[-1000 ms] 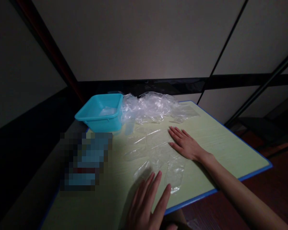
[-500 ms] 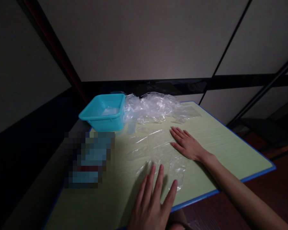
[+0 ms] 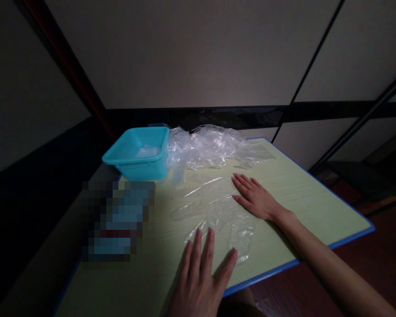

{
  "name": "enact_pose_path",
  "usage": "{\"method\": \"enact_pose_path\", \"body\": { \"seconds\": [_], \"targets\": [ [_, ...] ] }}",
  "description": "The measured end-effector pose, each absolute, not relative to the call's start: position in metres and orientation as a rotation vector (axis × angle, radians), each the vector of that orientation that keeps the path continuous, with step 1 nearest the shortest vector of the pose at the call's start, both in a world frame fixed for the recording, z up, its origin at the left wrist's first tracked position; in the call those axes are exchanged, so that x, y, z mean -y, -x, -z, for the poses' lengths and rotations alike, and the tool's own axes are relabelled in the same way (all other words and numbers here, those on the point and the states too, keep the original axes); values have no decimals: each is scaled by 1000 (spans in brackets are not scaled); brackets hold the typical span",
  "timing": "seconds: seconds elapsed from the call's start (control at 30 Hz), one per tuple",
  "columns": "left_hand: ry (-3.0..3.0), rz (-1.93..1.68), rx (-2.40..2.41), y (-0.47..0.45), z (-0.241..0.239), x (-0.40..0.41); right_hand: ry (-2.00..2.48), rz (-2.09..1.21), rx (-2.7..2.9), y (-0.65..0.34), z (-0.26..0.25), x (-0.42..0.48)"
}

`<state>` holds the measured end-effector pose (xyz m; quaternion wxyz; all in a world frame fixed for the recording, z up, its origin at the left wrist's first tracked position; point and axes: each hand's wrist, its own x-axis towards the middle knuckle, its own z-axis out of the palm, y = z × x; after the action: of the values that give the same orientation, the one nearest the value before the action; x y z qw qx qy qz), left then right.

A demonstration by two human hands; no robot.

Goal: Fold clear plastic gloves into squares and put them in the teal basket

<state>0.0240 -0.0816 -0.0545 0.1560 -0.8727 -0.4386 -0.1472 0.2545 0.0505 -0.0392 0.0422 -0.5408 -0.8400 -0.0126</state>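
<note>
A clear plastic bag (image 3: pixel 218 207) lies spread out on the pale yellow-green tabletop (image 3: pixel 303 207). My right hand (image 3: pixel 255 198) rests flat, palm down, at the bag's right edge, fingers stretched toward the far side. Over the near part of the bag is my left hand (image 3: pixel 201 273), its fingers spread and nothing held in it. Whether its fingertips touch the plastic I cannot tell. Beyond both hands, a crumpled heap of clear plastic bags (image 3: pixel 214 145) sits along the table's back.
A turquoise plastic basin (image 3: pixel 135 163) with something whitish inside stands at the back left. Nearer on the left is a pixelated, bluish flat object (image 3: pixel 122 220). The table has a blue edge (image 3: pixel 264 277). Behind it rise pale panels (image 3: pixel 198 57) with a dark strip.
My left hand has shifted slightly left across the near part of the bag. My right hand stays flat in place. The whole view has moved a little.
</note>
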Motion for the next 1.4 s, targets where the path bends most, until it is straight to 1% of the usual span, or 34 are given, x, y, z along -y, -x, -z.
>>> {"method": "enact_pose_path", "body": {
  "seconds": [0.17, 0.37, 0.5, 0.57, 0.7, 0.77, 0.8, 0.9, 0.97, 1.07, 1.13, 1.3, 1.4],
  "targets": [
    [2490, 475, 1328, -27, 57, 85, 1654, 49, 2565, -255, 40, -51],
    [2511, 450, 1332, -26, 55, 85, 1666, 61, 2579, -255, 40, -51],
    [2667, 427, 1193, -16, 46, 80, 1659, 70, 2579, -255, 40, -51],
    [2751, 531, 1178, -11, 43, 79, 1653, 75, 2574, -255, 41, -51],
    [2713, 996, 1449, -11, 45, 86, 1645, 74, 2565, -255, 42, -51],
    [2671, 1162, 1441, -17, 45, 91, 1647, 70, 2566, -255, 42, -52],
    [2680, 1191, 1381, -21, 44, 93, 1649, 68, 2567, -255, 41, -51],
    [2788, 1082, 1062, -32, 39, 92, 1657, 63, 2571, -255, 41, -51],
    [2823, 946, 969, -34, 35, 87, 1658, 61, 2574, -255, 40, -51],
    [2778, 818, 1095, -30, 35, 80, 1651, 58, 2576, -255, 40, -51],
    [2721, 844, 1228, -25, 40, 78, 1650, 58, 2575, -255, 40, -52],
    [2506, 1224, 1593, -17, 48, 85, 1661, 77, 2570, -255, 40, -51],
    [2514, 1315, 1528, -22, 42, 91, 1663, 80, 2571, -255, 40, -51]
  ]
}}
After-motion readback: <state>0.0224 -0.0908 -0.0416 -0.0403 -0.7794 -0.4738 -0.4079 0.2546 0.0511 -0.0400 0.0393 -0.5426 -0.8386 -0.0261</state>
